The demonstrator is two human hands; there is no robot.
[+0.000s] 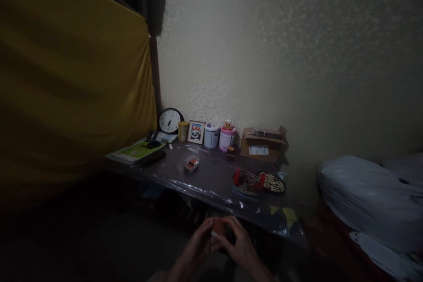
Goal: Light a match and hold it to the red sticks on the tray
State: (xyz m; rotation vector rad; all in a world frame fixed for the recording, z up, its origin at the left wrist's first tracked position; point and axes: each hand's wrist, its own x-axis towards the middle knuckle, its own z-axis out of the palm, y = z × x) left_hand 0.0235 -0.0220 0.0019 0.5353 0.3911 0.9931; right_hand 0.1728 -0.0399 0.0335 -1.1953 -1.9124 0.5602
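Observation:
Low in the dim view, my left hand [197, 243] and my right hand [240, 243] meet in front of the table edge. Both pinch a small reddish box [218, 228] between their fingertips, the left from the left side, the right from the right and behind. A similar small box [191, 165] lies on the dark plastic-covered table [211, 180] farther away.
Along the wall stand a clock [169, 120], a yellow cup [183, 131], a framed picture [196, 132], two tins [211, 135] and a cardboard box [264, 144]. Two round trays [259, 182] sit at the table's right. Books [137, 150] lie left. A yellow mattress [66, 88] leans left; bedding [370, 198] right.

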